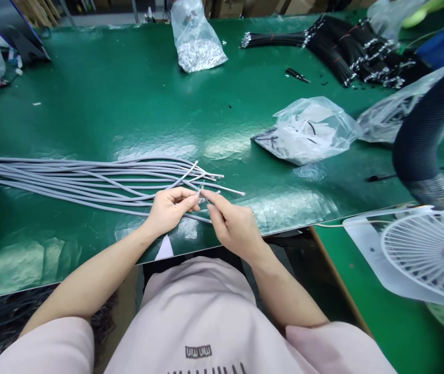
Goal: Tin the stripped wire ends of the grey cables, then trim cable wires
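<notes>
A bundle of long grey cables lies across the green table from the left edge, its pale stripped ends fanned out near the middle. My left hand is closed in a pinch around the end of a grey cable. Close beside it, my right hand is also pinched, its fingertips at the same cable end, nearly touching the left fingertips. What the right fingertips hold is too small to make out. Several other cable ends lie just beyond both hands, to the right and above.
Beyond my hands on the green table are a bag of silvery parts, a clear bag, black cable bundles and a black tool. At right stand a white fan and a thick black hose.
</notes>
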The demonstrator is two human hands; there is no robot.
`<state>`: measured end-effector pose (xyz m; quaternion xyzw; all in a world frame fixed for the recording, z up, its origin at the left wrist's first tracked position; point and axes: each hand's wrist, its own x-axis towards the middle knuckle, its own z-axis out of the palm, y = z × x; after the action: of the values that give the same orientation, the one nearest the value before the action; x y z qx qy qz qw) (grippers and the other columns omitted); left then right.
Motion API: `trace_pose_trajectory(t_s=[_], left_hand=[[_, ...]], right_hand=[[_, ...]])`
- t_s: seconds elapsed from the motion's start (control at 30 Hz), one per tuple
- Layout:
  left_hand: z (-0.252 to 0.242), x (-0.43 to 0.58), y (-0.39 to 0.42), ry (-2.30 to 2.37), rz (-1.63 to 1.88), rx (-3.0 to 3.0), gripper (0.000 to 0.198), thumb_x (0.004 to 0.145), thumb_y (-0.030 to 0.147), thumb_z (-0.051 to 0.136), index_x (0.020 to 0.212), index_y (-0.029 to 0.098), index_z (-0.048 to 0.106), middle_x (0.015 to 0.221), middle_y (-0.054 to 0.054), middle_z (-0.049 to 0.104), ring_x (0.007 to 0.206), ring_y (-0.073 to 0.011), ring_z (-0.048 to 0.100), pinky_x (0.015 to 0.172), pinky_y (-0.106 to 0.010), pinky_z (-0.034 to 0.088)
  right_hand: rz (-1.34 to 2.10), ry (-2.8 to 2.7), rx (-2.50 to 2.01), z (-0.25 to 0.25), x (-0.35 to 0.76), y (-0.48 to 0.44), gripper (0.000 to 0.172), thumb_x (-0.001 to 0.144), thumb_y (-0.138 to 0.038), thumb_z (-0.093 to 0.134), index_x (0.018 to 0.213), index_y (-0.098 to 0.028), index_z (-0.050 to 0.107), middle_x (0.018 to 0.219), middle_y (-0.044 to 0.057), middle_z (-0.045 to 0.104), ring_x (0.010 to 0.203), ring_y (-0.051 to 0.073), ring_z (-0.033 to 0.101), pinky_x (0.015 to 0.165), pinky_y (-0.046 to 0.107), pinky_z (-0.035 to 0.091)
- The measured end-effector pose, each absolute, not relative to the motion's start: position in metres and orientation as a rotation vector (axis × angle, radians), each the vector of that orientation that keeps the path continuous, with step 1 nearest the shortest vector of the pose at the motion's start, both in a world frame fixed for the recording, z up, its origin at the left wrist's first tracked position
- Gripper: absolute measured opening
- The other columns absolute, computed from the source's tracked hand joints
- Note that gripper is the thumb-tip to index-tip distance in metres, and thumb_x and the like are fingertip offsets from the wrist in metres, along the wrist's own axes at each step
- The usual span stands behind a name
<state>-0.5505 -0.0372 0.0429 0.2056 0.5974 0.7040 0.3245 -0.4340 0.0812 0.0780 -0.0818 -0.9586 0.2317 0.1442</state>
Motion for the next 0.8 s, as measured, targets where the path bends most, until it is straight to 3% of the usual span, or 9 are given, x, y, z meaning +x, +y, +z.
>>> trace_pose_trajectory(t_s=[0.2,0.3,0.37,0.43,0.6,0.8], left_hand=[[0.042,-0.553,-0.037,1.532,1.852,0.515,0.031,0.068,0.044,0.075,0.072,0.014,0.068,0.057,-0.002,0.067,0.053,-0.0111,0.059,0.056,-0.023,0.05],[0.041,-0.555,-0.036,1.513,1.883,0.48,0.031,0.069,0.043,0.074,0.074,0.014,0.067,0.059,-0.002,0.068,0.053,-0.0106,0.059,0.057,-0.023,0.05],[0.04,-0.556,-0.035,1.484,1.927,0.443,0.031,0.069,0.043,0.074,0.076,0.014,0.065,0.06,-0.002,0.069,0.053,-0.0102,0.059,0.057,-0.022,0.05],[0.04,-0.557,-0.035,1.451,1.96,0.42,0.033,0.069,0.042,0.075,0.08,0.014,0.063,0.061,-0.002,0.069,0.052,-0.0098,0.06,0.056,-0.022,0.049],[0.041,-0.556,-0.035,1.45,1.963,0.44,0.036,0.069,0.043,0.076,0.082,0.014,0.061,0.063,-0.002,0.069,0.055,-0.0103,0.061,0.057,-0.022,0.05],[0.04,-0.551,-0.035,1.507,1.917,0.511,0.032,0.071,0.042,0.074,0.077,0.014,0.059,0.063,-0.002,0.068,0.055,-0.01,0.06,0.057,-0.022,0.049]], right_hand=[[0.63,-2.484,-0.452,0.081,-0.448,0.108,0.038,0.094,-0.025,0.042,0.125,-0.016,0.059,0.106,0.011,0.071,0.077,0.019,0.069,0.071,0.031,0.053],[0.696,-2.374,-0.527,0.096,-0.439,0.122,0.04,0.094,-0.028,0.043,0.131,-0.019,0.055,0.079,0.005,0.069,0.061,0.017,0.062,0.061,0.031,0.051],[0.855,-2.498,-0.432,0.105,-0.43,0.119,0.042,0.093,-0.029,0.046,0.134,-0.02,0.052,0.06,-0.002,0.058,0.05,0.014,0.054,0.056,0.028,0.049],[1.005,-2.676,-0.292,0.108,-0.424,0.11,0.043,0.092,-0.026,0.046,0.135,-0.019,0.051,0.053,-0.006,0.051,0.047,0.011,0.048,0.055,0.025,0.047],[1.061,-2.83,-0.26,0.095,-0.428,0.09,0.051,0.091,-0.022,0.044,0.141,-0.01,0.043,0.06,-0.003,0.059,0.051,0.012,0.052,0.058,0.025,0.047],[1.042,-2.72,-0.282,0.082,-0.444,0.089,0.045,0.091,-0.023,0.042,0.134,-0.014,0.051,0.069,0.001,0.065,0.056,0.013,0.057,0.063,0.027,0.049]])
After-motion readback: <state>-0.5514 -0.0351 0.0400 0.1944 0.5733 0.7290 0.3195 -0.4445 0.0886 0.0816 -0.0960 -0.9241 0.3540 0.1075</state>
